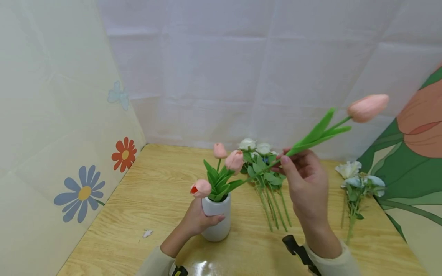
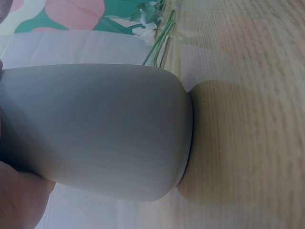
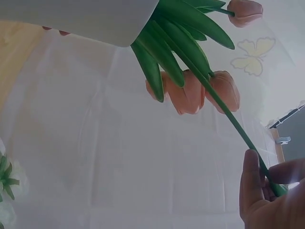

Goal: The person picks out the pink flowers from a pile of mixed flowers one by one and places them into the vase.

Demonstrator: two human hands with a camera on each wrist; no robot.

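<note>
A white vase [image 1: 216,220] stands on the table, and my left hand [image 1: 199,219] grips its side with the thumb across the front. Out of the vase rise several pink tulips [image 1: 234,161] with green leaves. Up to the right, my right hand [image 1: 308,184] pinches the stem of another pink tulip [image 1: 368,108] just below its leaves. This stem slants down left to the vase's mouth; in the right wrist view its lower part [image 3: 224,107] passes among the leaves, which hide its end. The left wrist view shows the vase's base [image 2: 176,138] against the tabletop.
White roses [image 1: 264,148] with long stems lie behind and right of the vase. More pale flowers [image 1: 359,182] lie at the table's right side. A small white scrap [image 1: 147,233] is on the wooden table [image 1: 165,184] at left. Printed cloth walls [image 1: 193,69] enclose the back and sides.
</note>
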